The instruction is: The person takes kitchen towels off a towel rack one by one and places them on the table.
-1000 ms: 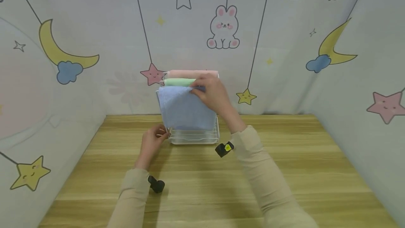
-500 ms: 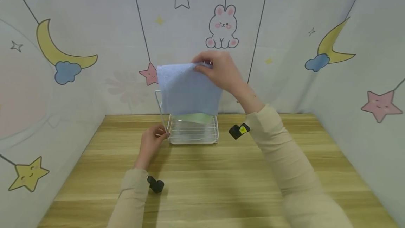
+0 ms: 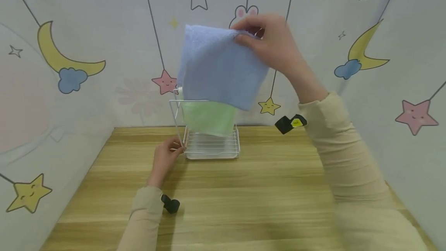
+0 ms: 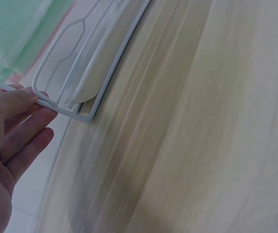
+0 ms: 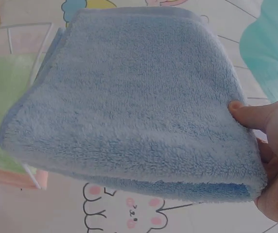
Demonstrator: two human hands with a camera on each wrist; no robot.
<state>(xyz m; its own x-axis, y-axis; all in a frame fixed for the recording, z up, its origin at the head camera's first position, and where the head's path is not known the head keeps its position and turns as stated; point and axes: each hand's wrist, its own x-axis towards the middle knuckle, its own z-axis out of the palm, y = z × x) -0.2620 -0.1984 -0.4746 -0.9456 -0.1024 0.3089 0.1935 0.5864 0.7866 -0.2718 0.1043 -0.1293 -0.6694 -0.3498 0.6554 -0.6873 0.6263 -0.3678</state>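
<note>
A folded blue towel hangs from my right hand, above the front of the white wire rack. Thumb and fingers pinch its top fold, as the right wrist view shows with the towel filling most of the picture. My left hand pinches the rack's lower left frame; in the left wrist view, thumb and forefinger of the hand hold the white wire. A green towel drapes over a bar farther back. Behind it, a pink towel shows only as a strip.
The rack stands near the back of a wood-grain table, against a patterned wall cloth. A clear tray sits in the rack's base. Both wrists carry a small black camera.
My right hand has lifted the blue towel off the rack's front bar, up and to the right, uncovering the bar and the green towel. The left hand has stayed on the frame.
</note>
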